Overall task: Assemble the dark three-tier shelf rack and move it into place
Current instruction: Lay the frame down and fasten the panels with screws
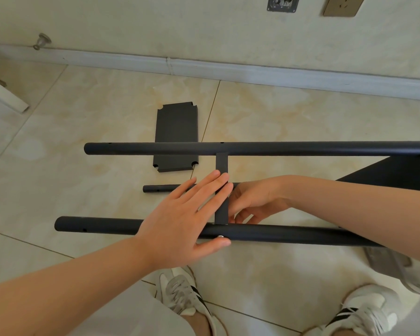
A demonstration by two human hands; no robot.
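The dark rack lies on its side on the tiled floor. Its far tube (277, 147) and near tube (289, 235) run left to right, and a middle shelf (221, 163) is seen edge-on between them. Another shelf (393, 174) sits at the right edge. My left hand (180, 214) lies flat over the near tube, fingers stretched onto the middle shelf's edge and thumb beside a silver screw (220, 236). My right hand (255, 202) is curled right of that shelf, its fingertips hidden. A loose shelf panel (176, 132) and a third tube (163, 189) lie beyond.
A wall with a baseboard (252, 71) runs across the back, with a doorstop (42, 41) at left and a socket (343, 6) above. A white door corner (7, 97) juts in at left. My two sneakers (182, 294) stand below the rack.
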